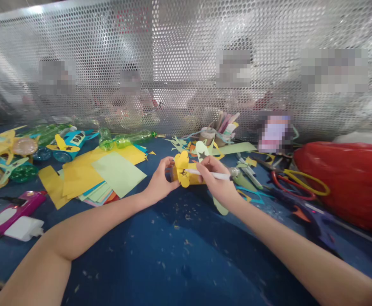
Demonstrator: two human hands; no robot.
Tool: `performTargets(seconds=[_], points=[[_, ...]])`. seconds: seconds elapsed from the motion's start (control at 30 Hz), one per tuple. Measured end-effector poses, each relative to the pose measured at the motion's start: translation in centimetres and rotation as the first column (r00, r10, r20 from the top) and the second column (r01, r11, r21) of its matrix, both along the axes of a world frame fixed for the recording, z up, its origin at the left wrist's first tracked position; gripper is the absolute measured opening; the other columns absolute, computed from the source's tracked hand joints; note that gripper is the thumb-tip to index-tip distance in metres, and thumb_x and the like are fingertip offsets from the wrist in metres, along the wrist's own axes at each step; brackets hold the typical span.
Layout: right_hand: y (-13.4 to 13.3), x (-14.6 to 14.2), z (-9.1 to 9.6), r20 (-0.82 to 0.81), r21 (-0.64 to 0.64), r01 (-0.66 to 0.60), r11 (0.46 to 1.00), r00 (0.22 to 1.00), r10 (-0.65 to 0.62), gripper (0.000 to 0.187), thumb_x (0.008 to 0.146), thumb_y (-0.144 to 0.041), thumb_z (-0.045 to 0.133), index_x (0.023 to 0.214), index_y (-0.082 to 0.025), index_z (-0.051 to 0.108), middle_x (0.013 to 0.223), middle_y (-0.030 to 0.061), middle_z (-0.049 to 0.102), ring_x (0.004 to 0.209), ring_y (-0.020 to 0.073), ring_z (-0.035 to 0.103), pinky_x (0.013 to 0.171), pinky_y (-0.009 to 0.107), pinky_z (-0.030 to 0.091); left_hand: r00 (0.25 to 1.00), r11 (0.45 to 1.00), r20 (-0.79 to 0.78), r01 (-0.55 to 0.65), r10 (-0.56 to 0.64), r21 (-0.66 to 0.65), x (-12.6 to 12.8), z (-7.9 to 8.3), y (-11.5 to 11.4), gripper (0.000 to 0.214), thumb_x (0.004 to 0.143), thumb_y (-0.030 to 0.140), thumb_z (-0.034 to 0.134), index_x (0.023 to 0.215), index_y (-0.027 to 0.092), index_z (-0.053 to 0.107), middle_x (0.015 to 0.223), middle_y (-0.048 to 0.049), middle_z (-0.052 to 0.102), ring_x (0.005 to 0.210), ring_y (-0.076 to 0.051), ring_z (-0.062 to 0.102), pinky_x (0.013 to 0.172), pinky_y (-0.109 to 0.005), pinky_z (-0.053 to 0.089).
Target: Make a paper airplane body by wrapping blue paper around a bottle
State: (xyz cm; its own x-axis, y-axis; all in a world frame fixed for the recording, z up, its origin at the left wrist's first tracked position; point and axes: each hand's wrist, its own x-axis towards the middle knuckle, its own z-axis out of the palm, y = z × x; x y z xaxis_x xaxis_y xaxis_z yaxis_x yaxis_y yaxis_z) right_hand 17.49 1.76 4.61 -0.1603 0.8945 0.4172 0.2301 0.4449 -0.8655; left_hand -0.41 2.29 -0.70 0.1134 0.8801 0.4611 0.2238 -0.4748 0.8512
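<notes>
My left hand [158, 182] is closed around a yellow paper-covered roll [182, 173] that carries a small black star, holding it just above the blue table [173, 255]. My right hand [216, 180] pinches a white pen [209, 174], its tip touching the roll near the star. A pale green paper piece [201, 151] with another dark star sticks up behind the roll, and a pale green strip [220, 207] hangs below my right hand.
Yellow and green paper sheets [100, 174] lie left. Finished bottle crafts [10, 157] and green bottles [125, 138] sit at far left and back. Scissors [297, 182], a red bag [348, 182], a phone [17, 210] with charger, and a perforated metal screen [186, 63] surround.
</notes>
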Motion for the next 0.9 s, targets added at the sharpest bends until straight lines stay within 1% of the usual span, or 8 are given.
performTargets(seconds=[0.13,0.27,0.5,0.7,0.77,0.9], points=[[-0.06,0.03,0.11,-0.004,-0.006,-0.001,1.000,1.000,0.001,0.023,0.086,-0.032,0.054,0.069,-0.023,0.042,0.052,-0.0049,0.049,0.050,0.0118,0.045,0.050,0.027,0.033,1.000,0.999,0.021,0.005,-0.004,-0.039,-0.01,-0.15,0.08,0.063,0.069,0.019,0.075,0.121,0.021,0.038,0.128,-0.0117,0.052,0.119,-0.024,0.053,0.105,-0.045,0.041],[-0.06,-0.01,0.21,0.003,-0.012,0.009,1.000,1.000,-0.009,0.022,0.086,-0.032,0.053,0.069,-0.024,0.042,0.051,-0.0049,0.049,0.048,0.0118,0.044,0.049,0.027,0.033,1.000,0.995,-0.006,-0.013,0.013,-0.099,-0.04,-0.12,0.09,0.063,0.068,0.017,0.075,0.121,0.020,0.040,0.129,-0.0118,0.053,0.119,-0.024,0.054,0.105,-0.045,0.042],[0.13,0.06,0.08,-0.001,0.013,0.009,1.000,1.000,-0.009,0.022,0.086,-0.033,0.053,0.069,-0.024,0.042,0.051,-0.0051,0.050,0.049,0.0120,0.046,0.051,0.027,0.034,1.000,0.992,-0.002,0.010,-0.011,-0.126,-0.07,0.07,0.09,0.059,0.070,0.018,0.073,0.121,0.019,0.043,0.127,-0.0121,0.056,0.117,-0.024,0.056,0.102,-0.044,0.044],[0.19,0.09,0.05,-0.057,-0.013,0.010,1.000,0.998,-0.011,0.018,0.083,-0.030,0.057,0.070,-0.023,0.046,0.054,-0.0049,0.052,0.052,0.0114,0.046,0.052,0.026,0.036,1.000,0.991,0.000,0.020,-0.020,-0.136,-0.05,0.13,0.15,0.055,0.069,0.020,0.074,0.117,0.019,0.047,0.123,-0.0109,0.058,0.114,-0.024,0.057,0.100,-0.042,0.046],[0.27,0.11,-0.01,-0.085,-0.024,0.007,1.000,0.996,-0.009,0.022,0.083,-0.031,0.057,0.068,-0.023,0.044,0.051,-0.0052,0.050,0.050,0.0108,0.045,0.051,0.025,0.034,1.000,0.991,-0.004,0.021,-0.022,-0.133,-0.03,0.20,0.15,0.055,0.068,0.019,0.074,0.116,0.018,0.047,0.122,-0.0106,0.058,0.114,-0.023,0.057,0.099,-0.042,0.046],[0.39,0.11,-0.09,-0.128,-0.063,-0.013,0.998,0.992,0.005,0.030,0.084,-0.031,0.057,0.062,-0.023,0.038,0.045,-0.0071,0.043,0.044,0.0090,0.036,0.046,0.025,0.027,1.000,0.991,-0.021,0.007,-0.010,-0.131,0.01,0.35,0.10,0.051,0.067,0.017,0.073,0.113,0.017,0.049,0.120,-0.0107,0.059,0.112,-0.024,0.057,0.098,-0.042,0.046]])
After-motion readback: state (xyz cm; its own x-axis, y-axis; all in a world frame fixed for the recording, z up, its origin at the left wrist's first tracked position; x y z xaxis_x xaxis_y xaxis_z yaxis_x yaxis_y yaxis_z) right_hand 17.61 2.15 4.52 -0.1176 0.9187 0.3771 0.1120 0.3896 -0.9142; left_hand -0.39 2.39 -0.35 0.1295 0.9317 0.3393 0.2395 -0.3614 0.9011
